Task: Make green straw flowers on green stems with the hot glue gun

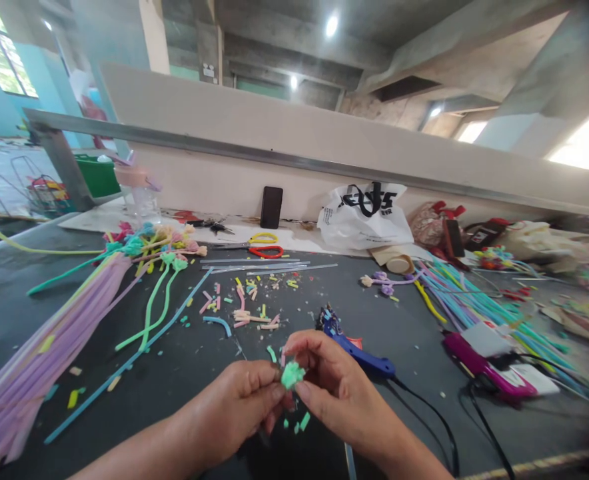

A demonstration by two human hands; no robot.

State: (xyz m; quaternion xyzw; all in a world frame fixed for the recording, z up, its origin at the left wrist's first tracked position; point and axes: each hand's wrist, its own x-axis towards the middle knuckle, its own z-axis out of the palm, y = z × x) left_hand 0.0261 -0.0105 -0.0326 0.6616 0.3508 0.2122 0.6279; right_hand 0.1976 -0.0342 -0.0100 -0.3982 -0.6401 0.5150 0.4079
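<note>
Both my hands meet low in the middle of the view over a dark table (174, 360). My left hand (242, 407) and my right hand (332, 387) pinch a small mint-green foam flower (292, 375) between their fingertips. Small green snippets (302, 422) lie on the table just beneath them. A blue glue gun (364, 357) with a black cord lies right behind my right hand.
A bundle of purple foam strips (39, 360) and finished foam flowers on stems (159, 247) lie at left. Scissors (264, 252), a phone (271, 207) and a white plastic bag (364, 217) stand by the back wall. Blue-green strips (479, 307) and a pink glue gun (474, 363) lie at right.
</note>
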